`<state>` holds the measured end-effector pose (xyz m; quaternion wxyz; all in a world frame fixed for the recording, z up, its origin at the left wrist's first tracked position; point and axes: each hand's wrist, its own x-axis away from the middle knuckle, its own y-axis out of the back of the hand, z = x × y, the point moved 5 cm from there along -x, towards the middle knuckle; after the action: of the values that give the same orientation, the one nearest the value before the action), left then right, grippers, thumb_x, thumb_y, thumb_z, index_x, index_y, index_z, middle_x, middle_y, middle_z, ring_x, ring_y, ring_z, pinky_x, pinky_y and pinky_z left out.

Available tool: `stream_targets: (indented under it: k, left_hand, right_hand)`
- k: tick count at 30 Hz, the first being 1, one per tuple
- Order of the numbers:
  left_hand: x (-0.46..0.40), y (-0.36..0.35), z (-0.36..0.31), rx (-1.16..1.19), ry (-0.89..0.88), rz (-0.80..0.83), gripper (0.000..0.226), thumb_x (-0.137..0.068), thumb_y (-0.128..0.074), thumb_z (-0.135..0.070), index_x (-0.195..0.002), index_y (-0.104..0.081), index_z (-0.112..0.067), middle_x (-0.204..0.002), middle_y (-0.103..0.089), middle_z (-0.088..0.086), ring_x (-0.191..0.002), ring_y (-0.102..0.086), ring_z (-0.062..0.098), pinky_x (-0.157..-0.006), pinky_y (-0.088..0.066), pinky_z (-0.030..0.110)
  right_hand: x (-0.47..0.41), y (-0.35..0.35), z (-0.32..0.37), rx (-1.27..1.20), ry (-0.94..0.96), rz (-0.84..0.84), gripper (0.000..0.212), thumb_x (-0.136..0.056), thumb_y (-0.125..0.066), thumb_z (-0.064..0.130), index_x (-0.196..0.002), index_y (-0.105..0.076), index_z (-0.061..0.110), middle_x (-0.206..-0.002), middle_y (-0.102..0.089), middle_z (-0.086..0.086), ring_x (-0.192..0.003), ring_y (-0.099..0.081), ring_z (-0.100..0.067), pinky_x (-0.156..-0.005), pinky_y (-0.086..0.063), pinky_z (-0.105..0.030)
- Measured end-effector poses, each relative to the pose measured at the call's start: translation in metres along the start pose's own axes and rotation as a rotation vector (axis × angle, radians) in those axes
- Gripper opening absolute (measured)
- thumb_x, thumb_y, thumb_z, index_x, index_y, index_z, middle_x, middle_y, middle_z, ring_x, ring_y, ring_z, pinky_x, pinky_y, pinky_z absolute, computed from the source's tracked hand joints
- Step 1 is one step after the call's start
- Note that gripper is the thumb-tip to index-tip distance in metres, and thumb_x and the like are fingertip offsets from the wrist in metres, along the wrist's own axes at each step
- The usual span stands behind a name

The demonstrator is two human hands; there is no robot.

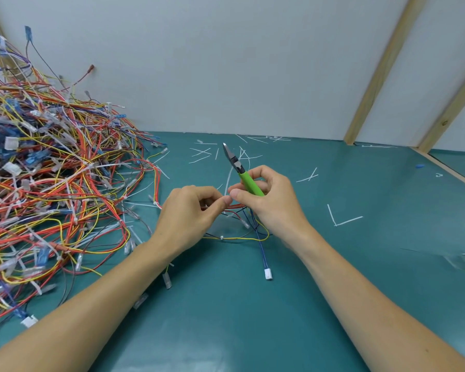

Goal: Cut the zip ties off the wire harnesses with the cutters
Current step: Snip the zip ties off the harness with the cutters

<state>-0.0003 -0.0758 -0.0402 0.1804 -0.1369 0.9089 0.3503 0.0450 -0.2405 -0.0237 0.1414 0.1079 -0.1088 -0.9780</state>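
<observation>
Smooth teal table mat (333,277), faintly glossy with soft reflections. Cutters (242,170) with bright bare-metal blades and glossy green plastic handles. Wire harnesses (51,170) in shiny plastic insulation, with translucent and white plastic connectors. Cut zip ties (342,220) of matt white plastic. Matt white wall panels (226,63) framed by pale unfinished wooden battens (379,73).

A workshop bench: teal mat (333,291), heaped wire harnesses (51,170) at its left edge, cut zip ties (341,218), timber-framed white panels (379,71) behind.
</observation>
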Motion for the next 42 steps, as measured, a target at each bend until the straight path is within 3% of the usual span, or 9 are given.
stream_targets:
  k: [6,10,15,20,24,30,34,38,42]
  left_hand:
    - [-0.001,-0.001,-0.002,0.023,-0.023,0.061,0.017,-0.081,-0.078,-0.046,-0.084,-0.076,-0.029,-0.065,-0.064,-0.011,-0.066,-0.054,0.009,-0.067,-0.051,0.039]
    - [0.000,-0.001,-0.004,0.010,-0.041,0.047,0.019,-0.077,-0.080,-0.045,-0.080,-0.075,-0.028,-0.067,-0.066,-0.011,-0.066,-0.056,0.005,-0.069,-0.052,0.037]
    - [0.002,0.001,-0.006,0.026,-0.060,0.033,0.041,-0.070,-0.062,-0.067,-0.080,-0.076,-0.031,-0.072,-0.068,-0.012,-0.075,-0.060,0.008,-0.070,-0.051,0.040]
    - [0.000,-0.002,-0.001,-0.027,-0.032,0.059,0.025,-0.081,-0.069,-0.059,-0.083,-0.077,-0.035,-0.075,-0.072,-0.016,-0.080,-0.062,0.001,-0.071,-0.050,0.033]
    - [-0.001,-0.002,0.004,-0.040,0.000,0.096,0.014,-0.090,-0.071,-0.043,-0.079,-0.075,-0.037,-0.073,-0.070,-0.025,-0.084,-0.063,0.006,-0.078,-0.050,0.037]
    - [-0.001,0.002,0.004,0.113,0.033,0.017,0.006,-0.088,-0.076,-0.036,-0.083,-0.077,-0.034,-0.073,-0.073,-0.017,-0.085,-0.066,0.009,-0.081,-0.052,0.038]
    - [-0.002,0.007,0.010,0.180,0.081,-0.020,0.008,-0.089,-0.075,-0.037,-0.085,-0.080,-0.032,-0.078,-0.074,-0.014,-0.084,-0.066,0.010,-0.080,-0.049,0.028]
    - [-0.001,0.005,0.016,0.286,0.173,-0.017,0.013,-0.090,-0.074,-0.033,-0.080,-0.080,-0.026,-0.066,-0.069,-0.007,-0.060,-0.051,0.003,-0.058,-0.038,0.014]
    - [-0.002,0.005,0.019,0.321,0.210,-0.038,0.014,-0.089,-0.075,-0.026,-0.078,-0.080,-0.021,-0.051,-0.054,-0.007,-0.049,-0.039,0.003,-0.048,-0.029,0.012]
  right_hand:
    - [0.004,-0.002,0.006,0.093,0.042,-0.009,0.023,-0.085,-0.081,0.009,-0.093,-0.059,0.012,-0.082,-0.079,0.002,-0.078,-0.075,-0.023,-0.085,-0.060,-0.040]
    - [0.007,-0.005,0.006,0.124,0.063,-0.003,0.021,-0.086,-0.079,0.008,-0.094,-0.059,0.012,-0.078,-0.078,0.004,-0.070,-0.071,-0.017,-0.079,-0.058,-0.033]
    - [0.007,-0.006,0.007,0.085,0.072,-0.002,0.023,-0.085,-0.080,0.008,-0.092,-0.059,0.015,-0.081,-0.078,0.006,-0.070,-0.073,-0.011,-0.070,-0.054,-0.019]
    - [0.007,-0.006,0.008,0.057,0.090,-0.039,0.022,-0.085,-0.076,-0.001,-0.091,-0.058,0.011,-0.077,-0.075,0.001,-0.074,-0.075,-0.023,-0.079,-0.061,-0.037]
    - [0.004,-0.001,0.007,-0.003,0.079,-0.089,0.020,-0.086,-0.077,-0.001,-0.093,-0.060,0.005,-0.082,-0.076,-0.009,-0.079,-0.076,-0.028,-0.082,-0.060,-0.038]
    - [0.002,0.001,0.000,0.073,0.055,-0.113,0.020,-0.086,-0.080,0.011,-0.093,-0.061,0.011,-0.078,-0.076,0.005,-0.068,-0.067,-0.009,-0.071,-0.053,-0.027]
    - [-0.004,0.019,0.006,0.147,0.117,-0.163,0.025,-0.085,-0.083,0.032,-0.087,-0.063,0.017,-0.077,-0.074,0.007,-0.072,-0.069,-0.010,-0.069,-0.053,-0.030]
    - [-0.010,0.047,0.008,0.338,0.203,-0.120,0.035,-0.072,-0.083,0.058,-0.079,-0.068,0.027,-0.073,-0.071,0.008,-0.074,-0.067,-0.014,-0.072,-0.057,-0.035]
    - [-0.017,0.059,-0.005,0.502,0.174,-0.007,0.037,-0.068,-0.085,0.064,-0.082,-0.074,0.031,-0.078,-0.074,0.013,-0.076,-0.069,-0.015,-0.078,-0.057,-0.044]
